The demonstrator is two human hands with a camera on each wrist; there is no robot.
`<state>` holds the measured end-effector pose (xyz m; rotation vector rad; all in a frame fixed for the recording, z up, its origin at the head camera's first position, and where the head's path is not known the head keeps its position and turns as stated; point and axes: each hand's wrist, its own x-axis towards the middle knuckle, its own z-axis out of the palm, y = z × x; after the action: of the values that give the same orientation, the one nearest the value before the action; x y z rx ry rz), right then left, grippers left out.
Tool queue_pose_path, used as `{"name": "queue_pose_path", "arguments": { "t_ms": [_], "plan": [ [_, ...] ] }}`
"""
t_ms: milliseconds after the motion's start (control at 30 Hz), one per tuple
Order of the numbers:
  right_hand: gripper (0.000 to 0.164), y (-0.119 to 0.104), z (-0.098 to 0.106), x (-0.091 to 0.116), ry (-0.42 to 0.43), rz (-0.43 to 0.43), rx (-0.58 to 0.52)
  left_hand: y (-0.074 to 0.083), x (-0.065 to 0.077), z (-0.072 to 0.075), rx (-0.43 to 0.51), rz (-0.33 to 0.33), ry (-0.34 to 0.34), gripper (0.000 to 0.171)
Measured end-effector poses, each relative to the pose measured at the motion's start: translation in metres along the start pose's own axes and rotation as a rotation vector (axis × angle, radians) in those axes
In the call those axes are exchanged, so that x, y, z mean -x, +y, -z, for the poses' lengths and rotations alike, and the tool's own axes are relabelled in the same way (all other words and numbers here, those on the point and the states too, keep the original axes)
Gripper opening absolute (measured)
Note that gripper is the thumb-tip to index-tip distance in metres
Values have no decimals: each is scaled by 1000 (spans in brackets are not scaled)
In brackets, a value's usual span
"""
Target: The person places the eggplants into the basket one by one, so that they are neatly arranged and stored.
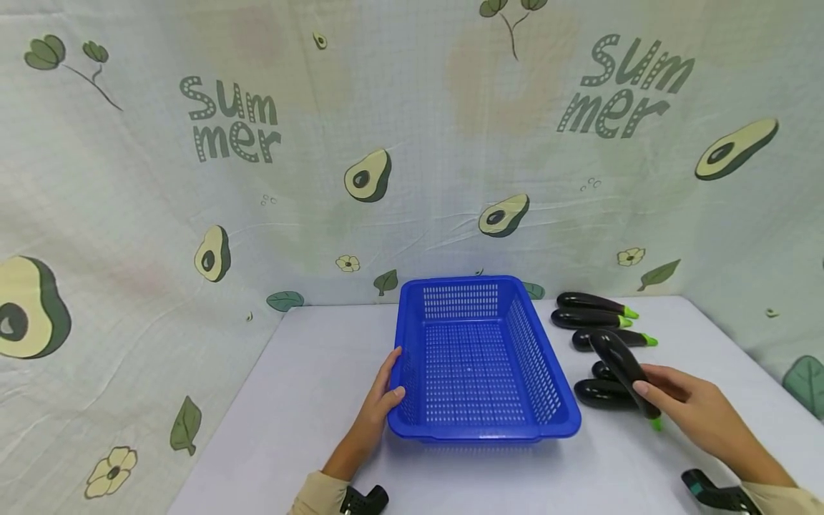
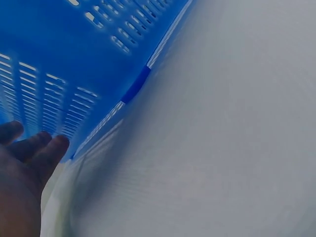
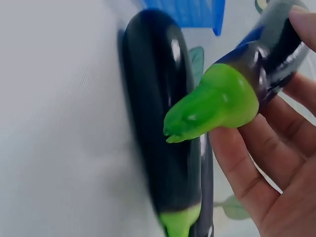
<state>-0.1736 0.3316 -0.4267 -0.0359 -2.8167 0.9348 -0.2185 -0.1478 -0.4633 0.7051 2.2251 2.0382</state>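
Note:
A blue plastic basket (image 1: 476, 431) with slotted walls stands in the middle of the white table, and nothing lies in it. At its left rim my left hand (image 1: 372, 411) grips the edge, thumb on top; the left wrist view shows the fingers (image 2: 52, 150) against the outer wall. My right hand (image 1: 704, 411) holds a dark, glossy eggplant (image 1: 619, 363) near its green stem end, above the table right of the basket. Under and behind it lie several more eggplants (image 1: 589, 318), partly overlapped in view by the held one. The right wrist view shows one lying eggplant (image 3: 160, 108) close by.
The white table (image 1: 309, 379) reaches back to a hanging cloth (image 1: 425, 143) printed with avocados, leaves and lettering. More of this cloth hangs at the left and right sides. Black wrist devices (image 1: 365, 501) sit at both sleeves.

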Motion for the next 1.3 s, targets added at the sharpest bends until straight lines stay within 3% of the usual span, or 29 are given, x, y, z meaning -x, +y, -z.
{"name": "queue_pose_path", "arguments": {
  "t_ms": [367,633,833,1033,1300],
  "plan": [
    [76,-27,-4,-22,-36,-28,-108,8,2,2,12,-18,-3,61],
    [74,-48,-7,-37,-60,-6,-177,3,0,4,18,-42,-3,60],
    [70,-59,-9,-50,-102,25,-259,19,3,2,20,-18,-27,62],
    [69,-72,-9,-60,-119,30,-255,34,5,-1,6,-24,-29,62],
    [62,-81,-12,-71,-142,86,-385,8,1,-1,2,-41,-19,61]
  ]
}}
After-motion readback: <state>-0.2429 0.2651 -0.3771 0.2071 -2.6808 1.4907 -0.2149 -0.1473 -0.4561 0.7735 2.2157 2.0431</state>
